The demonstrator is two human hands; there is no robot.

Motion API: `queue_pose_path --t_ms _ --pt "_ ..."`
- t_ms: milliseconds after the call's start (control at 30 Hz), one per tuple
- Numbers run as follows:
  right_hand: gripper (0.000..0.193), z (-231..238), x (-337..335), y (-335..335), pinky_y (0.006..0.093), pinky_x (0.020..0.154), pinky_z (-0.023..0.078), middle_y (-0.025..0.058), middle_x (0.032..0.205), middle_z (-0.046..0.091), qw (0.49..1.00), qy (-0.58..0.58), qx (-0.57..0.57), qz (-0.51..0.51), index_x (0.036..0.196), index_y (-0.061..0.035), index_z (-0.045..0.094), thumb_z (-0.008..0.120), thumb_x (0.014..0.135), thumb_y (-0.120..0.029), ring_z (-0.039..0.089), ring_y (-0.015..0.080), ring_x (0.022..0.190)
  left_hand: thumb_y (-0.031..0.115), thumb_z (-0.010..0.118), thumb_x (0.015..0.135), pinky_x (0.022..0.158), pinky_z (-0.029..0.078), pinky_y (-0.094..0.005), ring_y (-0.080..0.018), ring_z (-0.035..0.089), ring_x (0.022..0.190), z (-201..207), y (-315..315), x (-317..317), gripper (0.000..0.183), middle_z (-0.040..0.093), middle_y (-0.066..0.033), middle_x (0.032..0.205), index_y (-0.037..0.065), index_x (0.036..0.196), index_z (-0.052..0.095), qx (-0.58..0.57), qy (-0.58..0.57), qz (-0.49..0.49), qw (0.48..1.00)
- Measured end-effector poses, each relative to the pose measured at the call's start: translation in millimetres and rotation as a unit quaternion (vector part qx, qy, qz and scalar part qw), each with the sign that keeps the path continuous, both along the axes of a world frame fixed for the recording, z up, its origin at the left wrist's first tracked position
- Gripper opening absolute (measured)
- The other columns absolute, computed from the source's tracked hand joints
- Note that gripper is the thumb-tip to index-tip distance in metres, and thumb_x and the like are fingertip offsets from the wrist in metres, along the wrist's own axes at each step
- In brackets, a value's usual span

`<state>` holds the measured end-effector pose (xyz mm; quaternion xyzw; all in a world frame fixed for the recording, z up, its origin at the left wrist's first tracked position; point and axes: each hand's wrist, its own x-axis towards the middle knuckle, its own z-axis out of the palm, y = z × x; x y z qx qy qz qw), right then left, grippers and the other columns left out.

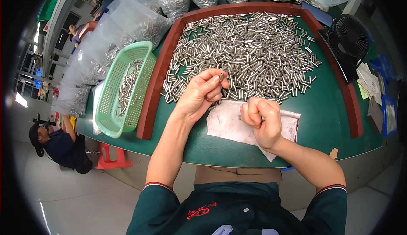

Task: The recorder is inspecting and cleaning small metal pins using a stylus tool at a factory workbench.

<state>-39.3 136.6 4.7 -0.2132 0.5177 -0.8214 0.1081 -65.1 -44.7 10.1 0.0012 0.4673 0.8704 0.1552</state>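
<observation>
A wide heap of short, shiny metal pins (250,48) covers the green table in front of me. My left hand (201,93), at the heap's near edge, pinches one metal pin (221,77) between thumb and forefinger. Its other fingers are curled, and what lies beneath them is partly hidden. To its right my right hand (263,122) is closed in a fist above a stained white cloth (229,127). Small grey metal ends show at its fingers, apparently pins; the rest is hidden inside the fist.
A dark red wooden frame (148,108) borders the heap on three sides. Left of it stands a green plastic basket (105,116) with more pins. Clear bags (146,27) of pins line the far left. A black fan (349,36) stands right. Other people (59,144) sit leftward.
</observation>
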Motion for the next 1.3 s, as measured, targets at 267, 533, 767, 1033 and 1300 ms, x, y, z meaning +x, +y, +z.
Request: queue_pose_path --t_ms 267,533,767,1033,1300 --pt "0.031 0 0 -1 0.0266 0.041 0.021 0.0033 0.046 0.028 1.0 0.001 0.001 -0.002 0.051 -0.0044 0.027 0.028 0.08 -0.016 0.025 0.0111 0.042 0.013 0.049 0.087 0.047 0.028 -0.0166 -0.0022 0.032 0.047 2 0 0 0.017 0.056 -0.0055 0.076 0.001 0.097 0.054 -0.005 -0.011 -0.006 1.0" --pt "0.031 1 0 -1 0.0264 0.041 0.021 0.0029 0.046 0.028 1.0 -0.007 -0.011 0.003 0.051 -0.0047 0.027 0.028 0.08 -0.017 0.025 0.0108 0.042 0.021 0.046 0.089 0.047 0.029 -0.0174 -0.0025 0.032 0.047 6 0 2 0.023 0.057 -0.0067 0.077 0.0 0.097 0.053 -0.016 -0.016 -0.008 1.0" --pt "0.032 -2 1 -1 0.0262 0.042 0.021 0.0023 0.046 0.028 1.0 -0.005 -0.003 0.001 0.051 -0.0051 0.027 0.028 0.08 -0.018 0.025 0.0105 0.043 0.03 0.047 0.089 0.047 0.028 -0.0172 -0.0047 0.032 0.05 5 1 0 0.027 0.053 -0.0033 0.072 0.004 0.082 0.053 -0.067 0.031 0.068 0.995" --pt "0.033 2 0 -2 0.0261 0.042 0.022 0.0026 0.046 0.029 1.0 -0.006 -0.014 0.007 0.051 -0.0046 0.028 0.03 0.081 -0.018 0.025 0.0106 0.043 0.015 0.065 0.073 0.04 0.027 -0.0268 -0.007 0.032 0.041 2 20 -17 0.013 0.035 0.0008 0.045 0.002 0.073 0.061 -0.594 0.217 0.199 0.749" --pt "0.034 3 2 -4 0.026 0.042 0.02 0.0024 0.046 0.029 1.0 -0.01 -0.027 0.002 0.051 -0.0045 0.028 0.03 0.082 -0.018 0.025 0.0106 0.042 0.013 0.066 0.07 0.041 0.028 -0.0256 -0.0062 0.033 0.044 5 24 -25 0.014 0.038 0.0013 0.047 0.001 0.076 0.062 -0.619 0.212 0.176 0.736"
